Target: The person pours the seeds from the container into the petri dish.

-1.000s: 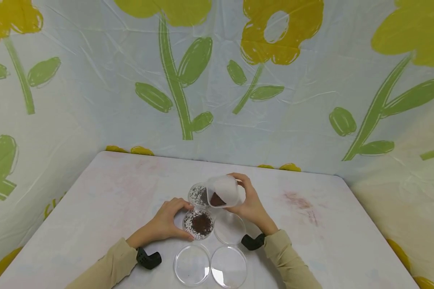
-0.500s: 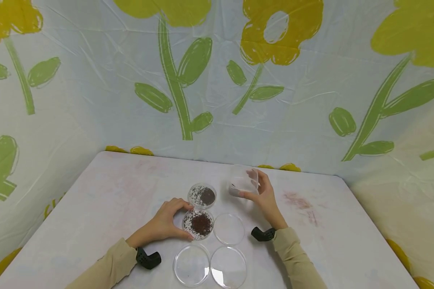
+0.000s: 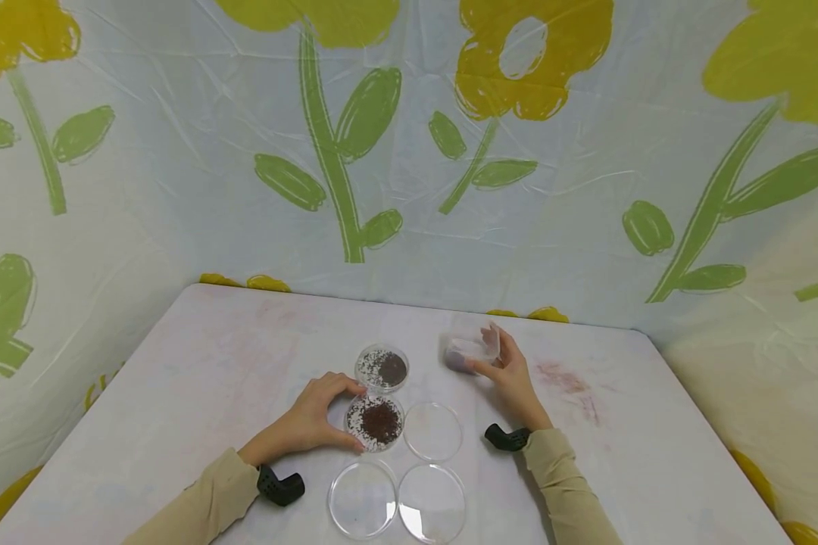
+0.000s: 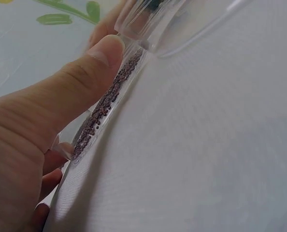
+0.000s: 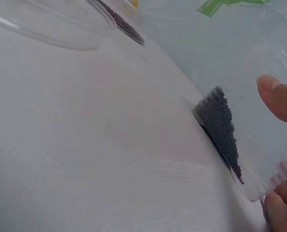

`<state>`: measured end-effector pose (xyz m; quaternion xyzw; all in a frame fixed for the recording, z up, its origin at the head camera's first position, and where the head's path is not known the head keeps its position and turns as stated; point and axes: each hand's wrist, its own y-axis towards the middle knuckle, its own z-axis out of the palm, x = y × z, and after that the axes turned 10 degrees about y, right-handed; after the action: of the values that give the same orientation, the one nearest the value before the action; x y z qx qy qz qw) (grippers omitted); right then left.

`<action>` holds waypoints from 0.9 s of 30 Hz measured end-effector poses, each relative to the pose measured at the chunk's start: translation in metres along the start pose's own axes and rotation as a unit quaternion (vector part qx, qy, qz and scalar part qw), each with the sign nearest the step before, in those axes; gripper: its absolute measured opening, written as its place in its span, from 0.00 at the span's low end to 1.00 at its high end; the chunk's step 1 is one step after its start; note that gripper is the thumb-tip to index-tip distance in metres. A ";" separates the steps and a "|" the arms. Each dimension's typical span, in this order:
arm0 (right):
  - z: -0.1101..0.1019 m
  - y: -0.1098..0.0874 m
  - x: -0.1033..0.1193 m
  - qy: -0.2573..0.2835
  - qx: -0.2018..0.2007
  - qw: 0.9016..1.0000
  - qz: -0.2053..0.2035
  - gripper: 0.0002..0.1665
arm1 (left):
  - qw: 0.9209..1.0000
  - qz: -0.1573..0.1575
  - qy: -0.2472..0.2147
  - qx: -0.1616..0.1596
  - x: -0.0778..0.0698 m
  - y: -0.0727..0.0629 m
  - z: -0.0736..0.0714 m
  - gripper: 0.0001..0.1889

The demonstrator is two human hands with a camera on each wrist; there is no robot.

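Observation:
My left hand (image 3: 316,415) holds a petri dish (image 3: 373,424) by its sides, thumb at the near edge and fingers at the far edge. A mound of small dark brown grains lies on its white-speckled bottom. In the left wrist view the thumb presses along the rim of this dish (image 4: 107,101). My right hand (image 3: 514,378) grips a clear plastic cup (image 3: 465,353) near the back of the table. Dark grains (image 5: 218,130) are gathered in a slope at the bottom of the cup in the right wrist view.
A second petri dish (image 3: 382,368) with dark grains stands just behind the held one. To its near right lies a clear lid (image 3: 433,431). Two more clear round lids, one left (image 3: 362,499) and one right (image 3: 432,502), lie side by side in front.
My right hand has carried the cup from over the dishes to the right, and turned it from tilted toward upright and lower. The left hand has stayed on its dish.

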<state>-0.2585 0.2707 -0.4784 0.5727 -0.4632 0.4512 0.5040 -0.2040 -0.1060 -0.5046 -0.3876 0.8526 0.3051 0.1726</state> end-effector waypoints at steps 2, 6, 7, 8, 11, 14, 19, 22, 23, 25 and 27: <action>-0.001 0.000 -0.003 -0.006 0.007 1.000 0.000 0.53 | 1.000 0.001 0.002 0.001 0.000 0.000 0.000 0.43; -0.003 0.000 -0.006 -0.006 0.017 1.000 -0.003 0.53 | 1.000 0.003 0.004 0.001 0.001 0.000 0.001 0.43; -0.003 0.000 -0.007 -0.005 0.019 1.000 -0.002 0.53 | 1.000 0.003 0.004 0.001 0.001 0.000 0.001 0.43; -0.003 0.001 -0.008 -0.002 0.020 1.000 -0.001 0.53 | 1.000 0.004 0.003 0.001 0.001 0.000 0.001 0.43; -0.003 0.001 -0.010 0.010 0.020 1.000 0.000 0.54 | 1.000 0.005 0.003 0.000 0.001 0.000 0.001 0.43; -0.003 -0.001 -0.011 0.021 0.015 1.000 -0.001 0.56 | 1.000 0.003 0.002 0.001 0.001 0.000 0.000 0.43; 0.003 -0.015 -0.008 0.022 -0.037 0.999 -0.005 0.59 | 1.000 0.001 0.001 0.005 -0.001 0.001 -0.001 0.43; 0.009 -0.025 -0.006 0.041 -0.077 0.996 -0.020 0.58 | 1.000 0.001 0.003 0.006 -0.002 0.001 -0.001 0.43; 0.010 -0.028 -0.005 0.044 -0.090 0.995 -0.027 0.58 | 1.000 0.001 0.004 0.006 -0.002 0.000 -0.001 0.43; 0.014 -0.033 -0.003 0.047 -0.117 0.991 -0.049 0.56 | 1.000 0.000 0.005 0.005 -0.002 0.000 -0.002 0.43; 0.018 -0.040 0.005 0.051 -0.143 0.985 -0.087 0.54 | 1.000 0.000 0.006 0.004 -0.003 0.000 -0.002 0.43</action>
<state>-0.2177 0.2546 -0.4814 0.5088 -0.4454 0.3634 0.6408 -0.2022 -0.1061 -0.5019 -0.3886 0.8549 0.2995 0.1688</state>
